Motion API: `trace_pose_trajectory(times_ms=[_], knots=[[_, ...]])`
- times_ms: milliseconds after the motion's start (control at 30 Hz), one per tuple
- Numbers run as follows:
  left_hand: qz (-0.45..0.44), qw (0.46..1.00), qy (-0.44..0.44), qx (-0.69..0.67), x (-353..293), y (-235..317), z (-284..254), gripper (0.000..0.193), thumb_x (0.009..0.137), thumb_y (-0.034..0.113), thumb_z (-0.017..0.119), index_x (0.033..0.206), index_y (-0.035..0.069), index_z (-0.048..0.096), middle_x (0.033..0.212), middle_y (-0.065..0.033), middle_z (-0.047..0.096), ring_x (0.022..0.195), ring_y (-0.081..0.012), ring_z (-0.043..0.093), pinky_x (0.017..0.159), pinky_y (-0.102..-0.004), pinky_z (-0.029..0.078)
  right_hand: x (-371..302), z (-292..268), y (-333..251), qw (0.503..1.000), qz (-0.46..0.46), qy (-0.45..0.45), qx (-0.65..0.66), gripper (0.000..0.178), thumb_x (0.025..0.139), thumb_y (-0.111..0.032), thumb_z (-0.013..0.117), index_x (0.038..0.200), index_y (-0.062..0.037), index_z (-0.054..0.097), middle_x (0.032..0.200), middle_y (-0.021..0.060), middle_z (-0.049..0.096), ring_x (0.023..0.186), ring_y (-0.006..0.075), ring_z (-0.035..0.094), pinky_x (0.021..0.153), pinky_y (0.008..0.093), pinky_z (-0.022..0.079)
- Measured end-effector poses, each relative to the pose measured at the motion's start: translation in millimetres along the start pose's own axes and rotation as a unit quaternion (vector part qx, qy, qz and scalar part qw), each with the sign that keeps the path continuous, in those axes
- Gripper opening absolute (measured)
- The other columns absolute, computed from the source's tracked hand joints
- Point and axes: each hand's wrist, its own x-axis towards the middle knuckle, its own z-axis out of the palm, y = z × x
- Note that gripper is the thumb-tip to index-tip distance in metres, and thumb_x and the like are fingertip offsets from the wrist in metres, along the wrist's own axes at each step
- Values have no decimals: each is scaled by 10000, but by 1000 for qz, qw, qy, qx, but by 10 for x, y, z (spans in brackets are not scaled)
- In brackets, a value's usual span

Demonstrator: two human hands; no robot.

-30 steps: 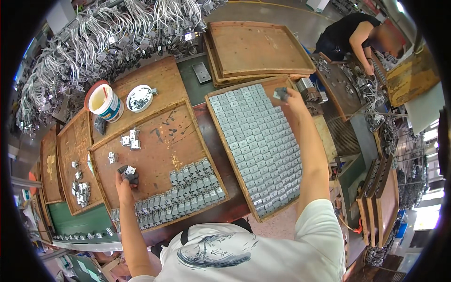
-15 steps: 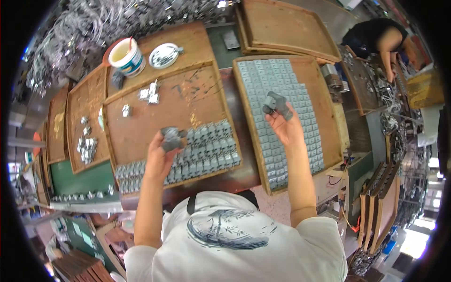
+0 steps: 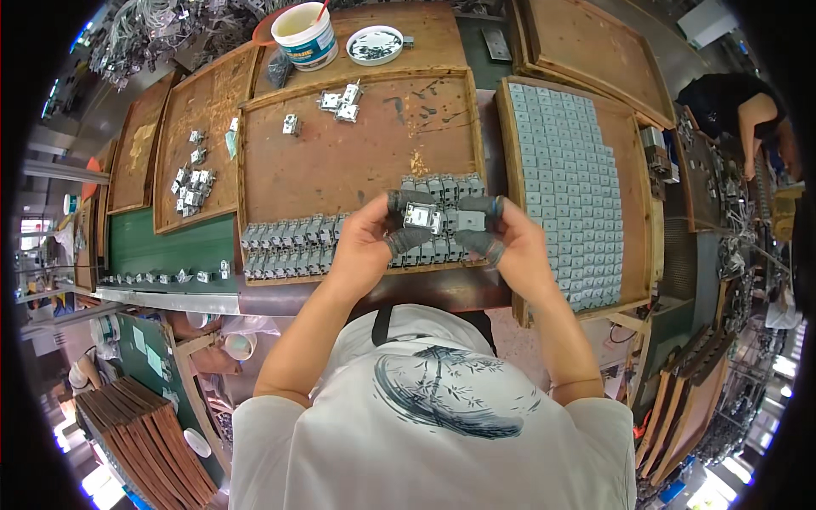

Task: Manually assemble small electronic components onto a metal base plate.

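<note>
My left hand [image 3: 367, 238] is closed on a small shiny metal housing [image 3: 419, 218], pinched between thumb and fingers. Facing it, my right hand [image 3: 518, 242] grips a grey square piece [image 3: 469, 221]. The two parts meet or nearly meet; whether they touch I cannot tell. Dark grey finger covers hide some fingertips on both hands. Beneath the hands runs a double row of metal assemblies [image 3: 293, 242] along the near side of a wooden tray [image 3: 340, 153]. To the right, rows of flat grey pieces [image 3: 561, 178] fill much of a second wooden tray [image 3: 627, 183].
At the back stand a white tub [image 3: 308, 44] with a red stick and a round white lid [image 3: 367, 55] bearing small dark bits. Loose metal housings [image 3: 340, 102] lie in the middle tray, more [image 3: 194, 189] in the left tray. Another person [image 3: 735, 102] works at the far right.
My hands were apart, one over each tray. They have come together above the middle tray's near rows, bringing the two parts face to face. The view has shifted too.
</note>
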Motion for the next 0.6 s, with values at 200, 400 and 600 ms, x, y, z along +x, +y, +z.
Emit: trace_pose_trajectory(times_ms=[200, 400, 600], knots=[[4, 999, -17, 51, -53, 55, 31, 336, 864, -86, 615, 1186, 12, 612, 1104, -23, 602, 1044, -132, 576, 914, -279, 463, -65, 49, -163, 927, -158, -9, -341, 255, 786, -76, 734, 982, 3, 592, 885, 148, 597, 757, 281, 629, 642, 374, 502], [59, 986, -20, 157, -26, 41, 130, 375, 824, -118, 580, 1174, 11, 616, 1098, -68, 579, 1047, -185, 572, 893, -286, 461, -35, 94, -133, 881, -253, 21, -400, 259, 698, -30, 718, 905, 21, 571, 947, 175, 570, 824, 382, 593, 655, 421, 489], [57, 986, -5, 157, 13, -113, 170, 517, 699, -185, 488, 1172, 0, 586, 1032, -108, 533, 991, -249, 545, 865, -314, 457, 1, 182, -77, 860, -269, 45, -430, 249, 656, 30, 676, 886, 27, 582, 930, 175, 568, 809, 376, 590, 675, 434, 493]])
